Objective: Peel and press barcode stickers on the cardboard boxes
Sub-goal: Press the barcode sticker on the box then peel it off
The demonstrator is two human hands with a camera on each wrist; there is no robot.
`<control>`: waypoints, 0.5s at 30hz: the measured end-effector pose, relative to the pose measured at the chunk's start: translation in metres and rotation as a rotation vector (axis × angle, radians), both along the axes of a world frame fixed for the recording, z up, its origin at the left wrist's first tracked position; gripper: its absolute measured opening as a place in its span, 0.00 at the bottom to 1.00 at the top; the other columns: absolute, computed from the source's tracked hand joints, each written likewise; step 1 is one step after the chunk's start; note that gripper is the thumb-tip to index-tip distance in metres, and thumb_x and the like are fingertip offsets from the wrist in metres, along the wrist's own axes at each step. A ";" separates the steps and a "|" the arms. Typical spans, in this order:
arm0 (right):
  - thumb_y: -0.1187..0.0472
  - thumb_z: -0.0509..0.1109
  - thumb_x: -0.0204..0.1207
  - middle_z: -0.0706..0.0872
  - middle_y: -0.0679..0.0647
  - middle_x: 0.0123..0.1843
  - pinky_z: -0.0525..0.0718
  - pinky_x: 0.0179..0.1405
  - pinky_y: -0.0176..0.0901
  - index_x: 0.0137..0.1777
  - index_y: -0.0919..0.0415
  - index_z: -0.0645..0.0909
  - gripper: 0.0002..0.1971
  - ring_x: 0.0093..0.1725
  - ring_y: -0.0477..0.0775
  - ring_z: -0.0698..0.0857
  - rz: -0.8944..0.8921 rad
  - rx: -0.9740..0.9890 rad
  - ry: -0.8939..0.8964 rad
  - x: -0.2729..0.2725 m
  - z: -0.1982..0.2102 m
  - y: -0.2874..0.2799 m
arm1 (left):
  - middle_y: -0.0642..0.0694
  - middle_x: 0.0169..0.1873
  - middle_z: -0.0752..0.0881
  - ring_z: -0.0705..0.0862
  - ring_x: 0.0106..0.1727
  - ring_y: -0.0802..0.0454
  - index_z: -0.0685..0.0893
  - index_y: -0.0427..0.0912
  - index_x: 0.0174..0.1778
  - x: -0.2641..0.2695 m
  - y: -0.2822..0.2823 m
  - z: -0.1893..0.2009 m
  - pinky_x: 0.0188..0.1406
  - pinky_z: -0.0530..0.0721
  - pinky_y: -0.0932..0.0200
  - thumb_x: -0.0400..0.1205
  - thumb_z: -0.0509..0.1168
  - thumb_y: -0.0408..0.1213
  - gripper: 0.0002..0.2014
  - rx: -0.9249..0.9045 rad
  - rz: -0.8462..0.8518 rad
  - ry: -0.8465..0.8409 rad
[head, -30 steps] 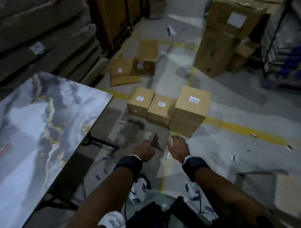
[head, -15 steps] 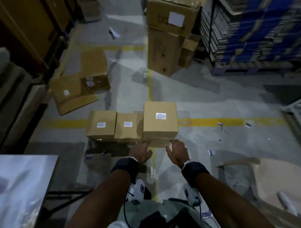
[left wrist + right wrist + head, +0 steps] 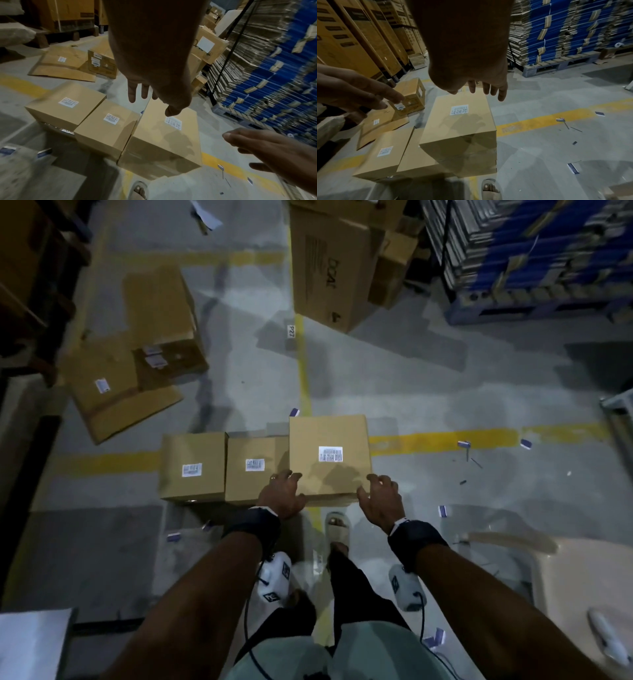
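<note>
Three brown cardboard boxes stand in a row on the floor. The left box [image 3: 192, 467] and the middle box [image 3: 255, 470] are low, and the right box [image 3: 329, 474] tops a taller stack. Each carries a white barcode sticker [image 3: 330, 454] on top. My left hand [image 3: 281, 491] hovers with spread fingers at the tall box's near left corner. My right hand [image 3: 378, 494] hovers at its near right corner, also spread. Both hands hold nothing. In the wrist views my left hand [image 3: 142, 93] and right hand [image 3: 486, 90] hang just above the tall box [image 3: 458, 128], casting shadows on it.
Flattened cardboard [image 3: 113, 395] and an open box [image 3: 161, 313] lie at the back left, and a large carton [image 3: 329, 268] stands behind. A pallet of blue flat cartons [image 3: 531, 251] fills the right. Sticker backings [image 3: 464, 444] litter the floor. A chair [image 3: 582, 594] is lower right, and my sandalled foot [image 3: 337, 529] is by the stack.
The view has swung and closed in on the row of boxes. Both hands have reached forward from the bare floor to the tall box's near corners.
</note>
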State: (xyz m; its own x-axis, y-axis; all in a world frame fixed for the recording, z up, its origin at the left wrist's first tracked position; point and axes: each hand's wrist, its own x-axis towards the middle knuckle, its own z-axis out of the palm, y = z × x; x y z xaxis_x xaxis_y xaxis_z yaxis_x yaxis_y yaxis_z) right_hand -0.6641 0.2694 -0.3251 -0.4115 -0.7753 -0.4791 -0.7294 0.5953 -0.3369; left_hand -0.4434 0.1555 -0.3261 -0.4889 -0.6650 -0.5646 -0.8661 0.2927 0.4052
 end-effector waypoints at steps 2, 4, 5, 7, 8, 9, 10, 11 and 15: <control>0.49 0.63 0.88 0.76 0.68 0.73 0.78 0.67 0.64 0.78 0.63 0.74 0.25 0.72 0.74 0.73 0.011 0.005 -0.010 -0.013 -0.016 -0.015 | 0.37 0.82 0.66 0.70 0.77 0.32 0.68 0.46 0.84 -0.007 -0.020 -0.012 0.72 0.77 0.38 0.83 0.66 0.44 0.32 -0.003 0.035 -0.013; 0.45 0.61 0.86 0.78 0.70 0.69 0.80 0.64 0.65 0.76 0.65 0.77 0.27 0.69 0.76 0.76 0.001 -0.021 -0.020 -0.025 -0.037 -0.029 | 0.37 0.83 0.64 0.71 0.77 0.32 0.67 0.49 0.85 -0.015 -0.035 -0.025 0.72 0.77 0.38 0.83 0.67 0.44 0.33 0.014 0.064 -0.029; 0.42 0.57 0.84 0.80 0.71 0.67 0.81 0.62 0.66 0.74 0.66 0.78 0.31 0.67 0.77 0.78 0.001 -0.047 -0.017 -0.029 -0.050 -0.037 | 0.37 0.83 0.63 0.70 0.78 0.32 0.66 0.50 0.86 -0.019 -0.043 -0.032 0.72 0.77 0.38 0.83 0.67 0.44 0.33 0.020 0.084 -0.035; 0.38 0.51 0.79 0.81 0.73 0.66 0.82 0.61 0.67 0.74 0.68 0.79 0.38 0.64 0.79 0.80 0.007 -0.061 -0.019 -0.040 -0.077 -0.051 | 0.36 0.85 0.60 0.68 0.80 0.32 0.63 0.52 0.87 -0.031 -0.056 -0.047 0.73 0.76 0.38 0.83 0.67 0.45 0.35 0.043 0.132 -0.051; 0.38 0.52 0.79 0.80 0.74 0.67 0.81 0.61 0.68 0.75 0.69 0.78 0.38 0.64 0.80 0.80 -0.001 -0.034 -0.027 -0.045 -0.087 -0.058 | 0.35 0.85 0.59 0.68 0.80 0.31 0.62 0.52 0.87 -0.036 -0.061 -0.057 0.73 0.76 0.38 0.83 0.67 0.46 0.36 0.054 0.157 -0.057; 0.41 0.55 0.79 0.79 0.75 0.68 0.81 0.62 0.68 0.76 0.69 0.77 0.36 0.63 0.80 0.79 -0.016 -0.002 -0.033 -0.049 -0.094 -0.065 | 0.35 0.85 0.59 0.68 0.80 0.31 0.62 0.52 0.88 -0.041 -0.064 -0.067 0.72 0.76 0.38 0.82 0.66 0.46 0.36 0.062 0.177 -0.057; 0.45 0.59 0.80 0.78 0.76 0.68 0.80 0.61 0.69 0.76 0.70 0.77 0.33 0.62 0.82 0.80 -0.034 0.017 -0.033 -0.051 -0.098 -0.072 | 0.34 0.84 0.59 0.69 0.79 0.30 0.61 0.53 0.88 -0.046 -0.066 -0.077 0.72 0.76 0.39 0.81 0.66 0.47 0.38 0.071 0.196 -0.048; 0.49 0.64 0.82 0.78 0.77 0.68 0.81 0.60 0.69 0.77 0.70 0.77 0.30 0.61 0.83 0.80 -0.045 0.031 -0.040 -0.053 -0.103 -0.079 | 0.34 0.84 0.60 0.69 0.78 0.30 0.60 0.53 0.88 -0.050 -0.069 -0.085 0.72 0.76 0.39 0.80 0.66 0.49 0.39 0.079 0.212 -0.037; 0.55 0.71 0.83 0.68 0.75 0.80 0.78 0.67 0.68 0.85 0.63 0.69 0.32 0.71 0.80 0.74 0.026 0.031 -0.044 -0.063 -0.124 -0.108 | 0.32 0.86 0.53 0.65 0.81 0.27 0.54 0.57 0.89 -0.062 -0.084 -0.117 0.73 0.75 0.37 0.80 0.70 0.49 0.44 0.101 0.260 -0.052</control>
State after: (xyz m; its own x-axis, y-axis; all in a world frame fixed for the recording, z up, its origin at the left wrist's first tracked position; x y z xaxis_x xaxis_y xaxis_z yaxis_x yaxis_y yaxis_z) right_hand -0.7267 0.1615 -0.4494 -0.3693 -0.7703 -0.5199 -0.7299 0.5867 -0.3508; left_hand -0.5052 0.0711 -0.4434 -0.2781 -0.7030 -0.6546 -0.9273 0.0187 0.3738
